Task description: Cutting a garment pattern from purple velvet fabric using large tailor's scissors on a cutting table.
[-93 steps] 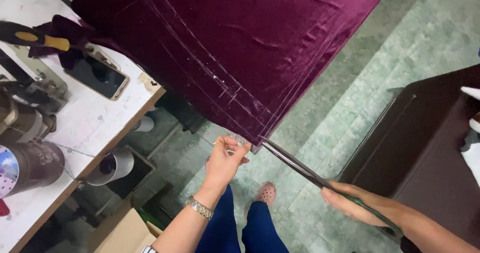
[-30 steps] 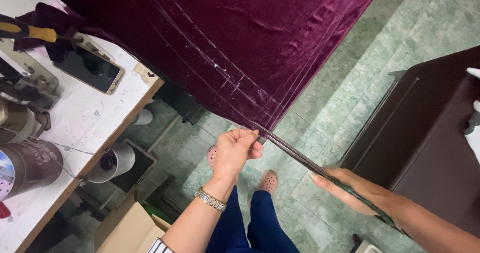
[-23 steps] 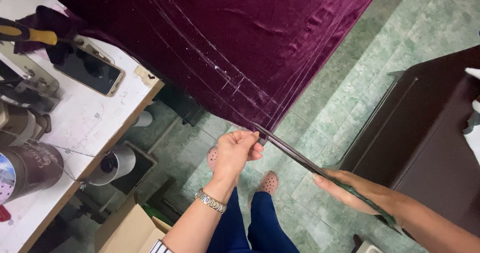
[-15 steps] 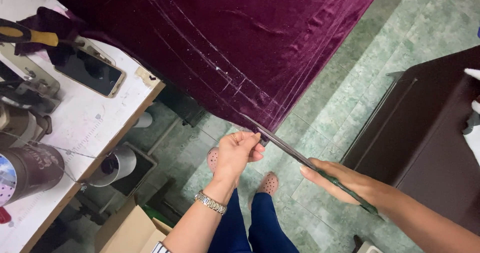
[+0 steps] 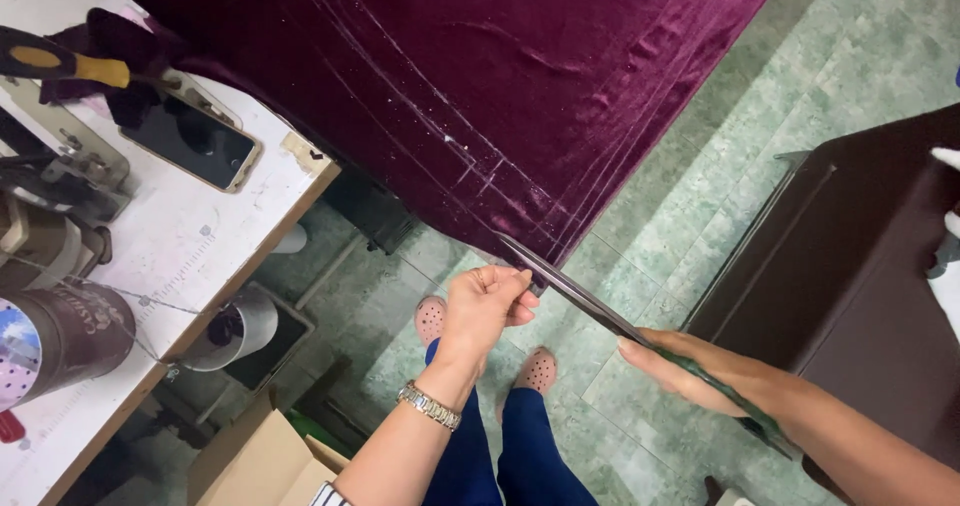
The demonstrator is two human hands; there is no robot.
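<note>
Head view: left hand (image 5: 487, 306) stays pinching velvet (image 5: 480, 86); right hand (image 5: 690, 371), clamped on scissors (image 5: 585, 301), has advanced

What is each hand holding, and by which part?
Left hand pinches the purple velvet fabric at its hanging lower edge; right hand holds long scissors by the handle end.
</note>
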